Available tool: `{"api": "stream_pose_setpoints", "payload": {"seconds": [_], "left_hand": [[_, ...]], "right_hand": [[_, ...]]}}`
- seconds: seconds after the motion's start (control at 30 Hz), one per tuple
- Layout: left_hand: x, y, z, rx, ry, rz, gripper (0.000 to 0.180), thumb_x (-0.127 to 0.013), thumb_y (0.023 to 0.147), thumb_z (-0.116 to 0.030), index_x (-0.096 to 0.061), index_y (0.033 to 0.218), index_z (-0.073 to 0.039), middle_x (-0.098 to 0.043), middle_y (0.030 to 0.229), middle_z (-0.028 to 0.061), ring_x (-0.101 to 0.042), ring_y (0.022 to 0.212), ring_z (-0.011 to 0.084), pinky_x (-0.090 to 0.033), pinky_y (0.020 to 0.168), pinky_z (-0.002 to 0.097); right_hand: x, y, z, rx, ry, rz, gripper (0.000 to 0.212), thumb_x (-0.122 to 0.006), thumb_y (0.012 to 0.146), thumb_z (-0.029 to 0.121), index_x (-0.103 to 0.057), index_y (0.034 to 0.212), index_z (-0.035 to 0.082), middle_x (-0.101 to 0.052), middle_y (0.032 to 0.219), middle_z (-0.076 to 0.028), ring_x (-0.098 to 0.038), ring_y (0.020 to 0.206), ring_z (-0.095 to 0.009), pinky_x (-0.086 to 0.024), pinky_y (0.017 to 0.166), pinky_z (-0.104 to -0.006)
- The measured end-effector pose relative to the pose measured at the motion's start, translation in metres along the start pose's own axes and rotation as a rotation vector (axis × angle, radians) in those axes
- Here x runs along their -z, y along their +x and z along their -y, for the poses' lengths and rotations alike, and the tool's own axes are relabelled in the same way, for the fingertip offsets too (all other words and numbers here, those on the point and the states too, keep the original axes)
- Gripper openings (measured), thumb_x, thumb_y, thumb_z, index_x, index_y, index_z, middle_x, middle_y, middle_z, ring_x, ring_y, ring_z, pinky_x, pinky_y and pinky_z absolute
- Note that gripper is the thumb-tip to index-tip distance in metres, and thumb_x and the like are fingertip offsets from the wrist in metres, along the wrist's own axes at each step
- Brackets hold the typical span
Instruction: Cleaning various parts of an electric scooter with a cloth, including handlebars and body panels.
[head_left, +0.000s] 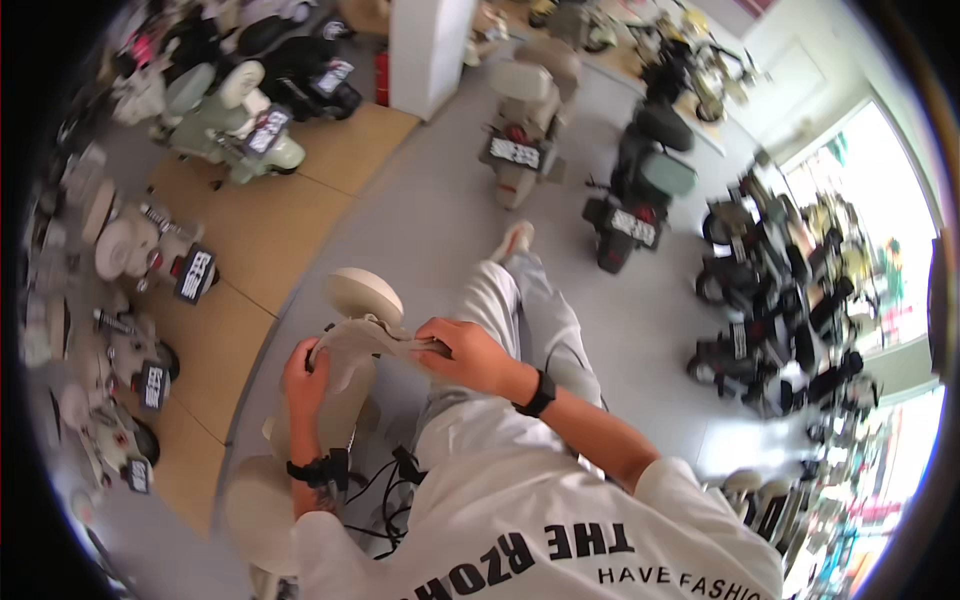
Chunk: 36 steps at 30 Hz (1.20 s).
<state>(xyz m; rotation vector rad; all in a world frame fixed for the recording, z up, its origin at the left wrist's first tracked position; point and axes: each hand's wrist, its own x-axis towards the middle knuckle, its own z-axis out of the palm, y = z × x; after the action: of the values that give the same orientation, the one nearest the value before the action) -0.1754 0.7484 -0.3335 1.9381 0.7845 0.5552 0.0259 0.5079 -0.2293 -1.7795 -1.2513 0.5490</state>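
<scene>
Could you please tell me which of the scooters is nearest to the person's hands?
The cream scooter in the left foreground: the left hand and right hand grip its handlebar, while the beige scooter and dark scooter ahead stand apart.

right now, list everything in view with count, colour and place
Curved piece: 1, cream, between the hands
Round disc: 1, cream, just beyond that piece
Nearest scooter: 1, cream, below the hands
Cables: several, black, right of the left forearm
Middle scooter: 1, beige, ahead
Dark scooter: 1, mostly black, ahead right
Green scooter: 1, pale green, upper left
Other scooters: too crowded to count, mixed, both sides and far end
Pillar: 1, white, top
Floor: 1, grey, tan section left
Shirt: 1, white, bottom
Wristbands: 2, black, one per wrist
Hands, left and right: 2, bare, gripping the piece's sides
</scene>
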Motion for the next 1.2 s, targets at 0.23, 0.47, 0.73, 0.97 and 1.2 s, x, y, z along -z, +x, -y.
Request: {"api": "stream_pose_setpoints", "payload": {"seconds": [0.23, 0.47, 0.73, 0.97, 1.2], "left_hand": [[-0.096, -0.003, -0.111, -0.064, -0.34, 0.233, 0.016, -0.068, 0.093, -0.014, -0.067, 0.105, -0.003, -0.066, 0.094, 0.0016, -0.059, 0.085, 0.0115, -0.049, 0.076, 0.0274], [-0.237, -0.04, -0.162, -0.361, -0.189, 0.88, 0.026, -0.062, 0.093, -0.02, -0.063, 0.111, -0.002, -0.069, 0.09, 0.0217, -0.069, 0.082, 0.0324, -0.052, 0.076, 0.0376], [-0.265, -0.03, -0.168, -0.381, 0.026, 0.972, 0.026, -0.054, 0.097, -0.021, -0.057, 0.114, -0.002, -0.068, 0.095, 0.0254, -0.066, 0.093, 0.0436, -0.051, 0.08, 0.0422], [-0.27, -0.042, -0.152, -0.217, 0.032, 0.981, 0.025, -0.053, 0.098, -0.022, -0.054, 0.113, -0.002, -0.065, 0.1, 0.0306, -0.062, 0.097, 0.05, -0.05, 0.078, 0.0497], [-0.268, -0.071, -0.195, -0.52, 0.01, 1.065, 0.024, -0.067, 0.09, -0.018, -0.057, 0.105, -0.002, -0.068, 0.087, 0.0206, -0.067, 0.078, 0.0422, -0.054, 0.07, 0.0439]], "right_hand": [[0.086, -0.145, 0.039, -0.163, -0.185, -0.522, 0.028, -0.072, 0.089, 0.014, -0.064, 0.114, 0.007, -0.067, 0.088, -0.012, -0.066, 0.07, -0.027, -0.053, 0.065, -0.0351], [0.105, -0.258, -0.012, -0.55, -0.414, -0.885, 0.023, -0.066, 0.09, 0.011, -0.068, 0.113, 0.007, -0.07, 0.096, -0.015, -0.068, 0.074, -0.03, -0.054, 0.068, -0.0349], [0.065, -0.223, -0.026, -0.597, -0.264, -0.758, 0.019, -0.069, 0.09, 0.02, -0.066, 0.104, 0.007, -0.07, 0.09, -0.014, -0.066, 0.074, -0.035, -0.052, 0.068, -0.0398], [0.075, -0.2, -0.045, -0.447, -0.331, -0.716, 0.02, -0.07, 0.085, 0.018, -0.066, 0.102, 0.008, -0.07, 0.089, -0.013, -0.067, 0.075, -0.034, -0.054, 0.067, -0.04], [0.062, -0.244, -0.068, -0.554, -0.029, -0.923, 0.021, -0.067, 0.089, 0.009, -0.067, 0.11, 0.005, -0.07, 0.091, -0.014, -0.068, 0.075, -0.03, -0.054, 0.071, -0.0373]]}}
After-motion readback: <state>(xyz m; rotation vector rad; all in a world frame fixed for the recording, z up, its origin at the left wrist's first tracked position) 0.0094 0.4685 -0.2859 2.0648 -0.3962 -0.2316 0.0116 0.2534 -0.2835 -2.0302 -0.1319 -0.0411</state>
